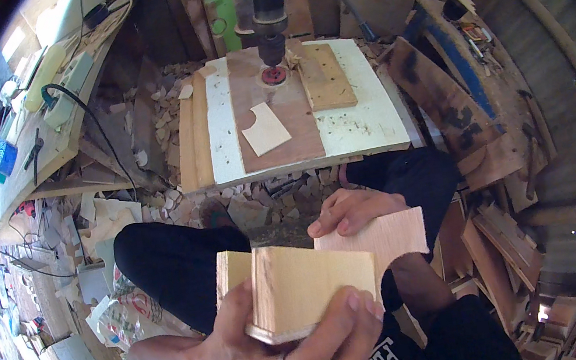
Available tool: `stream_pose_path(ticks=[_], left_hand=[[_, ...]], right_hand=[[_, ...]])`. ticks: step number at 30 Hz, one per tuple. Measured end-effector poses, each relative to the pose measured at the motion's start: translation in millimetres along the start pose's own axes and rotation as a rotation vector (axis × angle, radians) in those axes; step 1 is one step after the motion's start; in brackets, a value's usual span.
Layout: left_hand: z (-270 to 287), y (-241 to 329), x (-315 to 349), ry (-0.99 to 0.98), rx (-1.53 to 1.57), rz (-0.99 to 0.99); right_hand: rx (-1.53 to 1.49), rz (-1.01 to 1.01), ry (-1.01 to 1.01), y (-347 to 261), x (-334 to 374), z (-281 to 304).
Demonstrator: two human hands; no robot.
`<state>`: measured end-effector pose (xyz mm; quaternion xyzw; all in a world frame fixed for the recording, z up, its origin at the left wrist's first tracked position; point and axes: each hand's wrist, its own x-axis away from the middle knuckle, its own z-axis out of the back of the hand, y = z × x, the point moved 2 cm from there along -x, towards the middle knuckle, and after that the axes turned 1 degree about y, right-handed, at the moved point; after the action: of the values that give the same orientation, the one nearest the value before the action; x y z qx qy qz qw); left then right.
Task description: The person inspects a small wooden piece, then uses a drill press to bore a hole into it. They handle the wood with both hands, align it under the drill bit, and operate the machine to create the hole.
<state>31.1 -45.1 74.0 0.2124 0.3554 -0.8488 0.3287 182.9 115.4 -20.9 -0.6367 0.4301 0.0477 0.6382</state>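
Note:
My left hand (284,355), with a ring on one finger, is wrapped round a stack of thin pale plywood pieces (318,283) above my lap. Their layered edges face left, and another pale piece (233,269) shows behind them. In my right hand (359,208) is a pinkish plywood piece (386,236) with a curved notch in its lower right edge. It overlaps the far side of the stack; whether the two touch is unclear. Ahead, a notched plywood piece (267,129) lies on a brown board, below the drill press chuck (273,49) and its red hole saw (274,75).
The white drill table (363,135) carries the brown board (247,158) and a wooden fence block (330,88). Plywood offcuts (262,206) litter the floor. A bench (50,159) with a cable stands left; boards (441,105) lean at the right.

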Motion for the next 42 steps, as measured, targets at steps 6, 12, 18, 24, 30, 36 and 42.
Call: stream_pose_path(ticks=[6,12,18,24,30,36,42], left_hand=[[-47,-29,26,0.104,0.785,0.802],[-104,-21,53,0.422,1.439,1.160],[-111,-16,60,0.441,1.466,1.252],[-108,-14,58,0.509,1.468,1.290],[-105,-14,57,0.508,1.433,1.280],[-103,-20,54,0.493,1.390,1.170],[-100,-20,52,0.492,1.448,1.184]], right_hand=[[0.234,-0.405,0.155,-18,-10,-2],[0.157,-0.633,0.284,-13,-25,-1],[0.107,-0.611,0.333,-4,-31,-5],[0.051,-0.644,0.294,-7,-32,-7],[0.049,-0.617,0.308,-11,-32,-9],[0.041,-0.595,0.337,-9,-25,-7],[0.017,-0.560,0.370,-12,-22,-4]])
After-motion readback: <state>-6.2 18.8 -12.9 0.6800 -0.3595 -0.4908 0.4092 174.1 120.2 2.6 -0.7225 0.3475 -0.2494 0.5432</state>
